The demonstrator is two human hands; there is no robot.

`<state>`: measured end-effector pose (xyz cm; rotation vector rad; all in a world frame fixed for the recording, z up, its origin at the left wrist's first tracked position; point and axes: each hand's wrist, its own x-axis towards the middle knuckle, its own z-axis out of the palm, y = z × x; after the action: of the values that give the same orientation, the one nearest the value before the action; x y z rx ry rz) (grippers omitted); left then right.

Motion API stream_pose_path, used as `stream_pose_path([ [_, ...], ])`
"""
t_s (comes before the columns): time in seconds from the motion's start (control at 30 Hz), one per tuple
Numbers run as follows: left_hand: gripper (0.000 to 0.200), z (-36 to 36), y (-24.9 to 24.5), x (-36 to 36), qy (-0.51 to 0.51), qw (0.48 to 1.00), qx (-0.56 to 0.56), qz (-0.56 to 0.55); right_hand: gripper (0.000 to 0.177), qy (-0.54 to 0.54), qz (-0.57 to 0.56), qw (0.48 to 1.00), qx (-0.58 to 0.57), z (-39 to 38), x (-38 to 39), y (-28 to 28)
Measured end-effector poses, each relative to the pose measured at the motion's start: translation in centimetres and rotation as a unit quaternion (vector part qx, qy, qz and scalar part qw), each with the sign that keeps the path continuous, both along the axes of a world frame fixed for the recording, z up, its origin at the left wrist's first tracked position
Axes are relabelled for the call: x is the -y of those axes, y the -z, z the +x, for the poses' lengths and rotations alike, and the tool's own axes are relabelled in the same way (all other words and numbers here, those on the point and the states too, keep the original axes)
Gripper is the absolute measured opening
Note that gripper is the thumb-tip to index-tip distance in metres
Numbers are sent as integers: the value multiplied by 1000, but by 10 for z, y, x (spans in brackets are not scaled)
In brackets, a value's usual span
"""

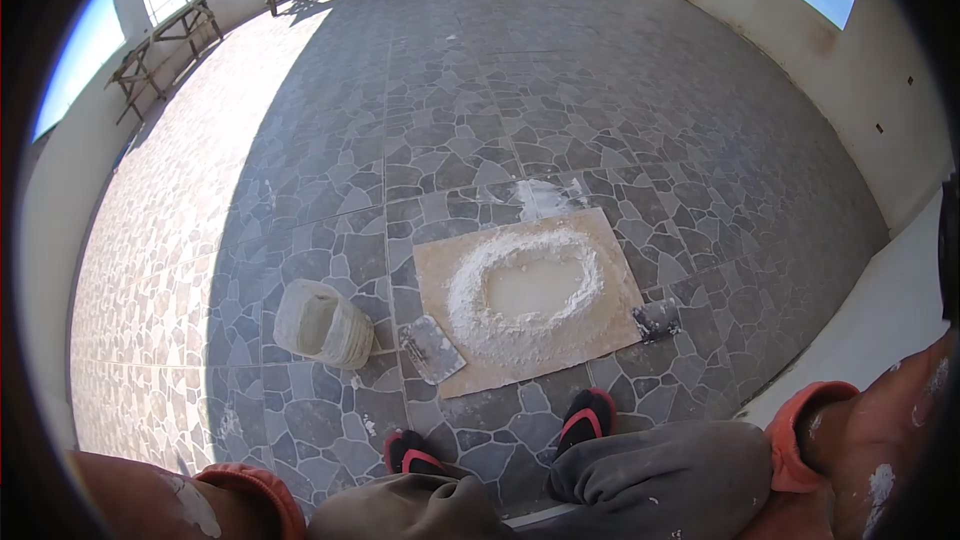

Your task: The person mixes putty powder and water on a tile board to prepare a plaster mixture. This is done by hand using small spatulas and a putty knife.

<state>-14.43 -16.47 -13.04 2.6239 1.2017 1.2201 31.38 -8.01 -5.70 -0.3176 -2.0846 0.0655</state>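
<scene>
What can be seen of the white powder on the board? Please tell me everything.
The white powder looks dry, fine and a little lumpy. It is heaped in a rough oval ring around a smooth, pale middle that looks wet. It lies on a flat tan board, spreading thinner outside the ring. No tool rests on the heap.

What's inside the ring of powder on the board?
Inside the powder ring lies a smooth, pale pool, apparently liquid. The board beneath it is covered, and the pool's depth cannot be seen.
</scene>
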Motion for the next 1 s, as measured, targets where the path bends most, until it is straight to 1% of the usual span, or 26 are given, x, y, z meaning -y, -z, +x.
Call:
stream_pose_path([
  [0.23,47,-19,-18,6,-29,997,-10,74,36,-26,-1,1000,13,-8,-7,0],
  [0.37,48,-29,-35,14,-58,991,-23,119,35,-33,-14,999,-8,-12,-13,4],
  [0.47,48,-34,-58,7,-65,984,-26,164,35,-35,-43,998,-41,-24,-32,0],
  [0.53,48,-24,-73,-9,-57,981,-30,181,34,-33,-86,994,-65,-41,-51,2],
  [0.6,48,0,-80,-48,-26,987,-36,152,34,-22,-169,984,-52,-69,-84,12],
  [0.63,42,19,-74,-75,-1,993,-41,108,34,-9,-215,976,-18,-86,-104,21],
  [0.67,37,38,-68,-102,21,997,-44,64,24,10,-249,968,33,-102,-121,37],
  [0.7,36,42,-53,-135,57,996,-61,25,24,26,-278,948,151,-113,-140,54],
  [0.73,37,47,-39,-161,60,989,-96,-97,23,19,-256,934,251,-125,-152,70],
  [0.77,38,53,-25,-179,61,966,-129,-215,23,-6,-261,901,348,-134,-165,94],
  [0.8,39,60,-9,-190,31,928,-185,-322,23,-11,-289,846,448,-144,-169,120],
  [0.83,40,68,7,-199,2,874,-238,-424,23,-14,-314,781,540,-154,-166,143],
  [0.87,39,76,26,-203,7,835,-330,-439,27,-22,-285,710,644,-166,-157,160],
  [0.9,39,83,45,-203,10,788,-418,-451,32,-30,-250,627,738,-176,-144,176],
  [0.97,37,97,92,-192,68,771,-477,-417,33,-68,-211,567,793,-186,-114,207],
  [1.0,37,97,131,-184,102,791,-443,-409,33,-89,-232,596,764,-180,-100,234],
])
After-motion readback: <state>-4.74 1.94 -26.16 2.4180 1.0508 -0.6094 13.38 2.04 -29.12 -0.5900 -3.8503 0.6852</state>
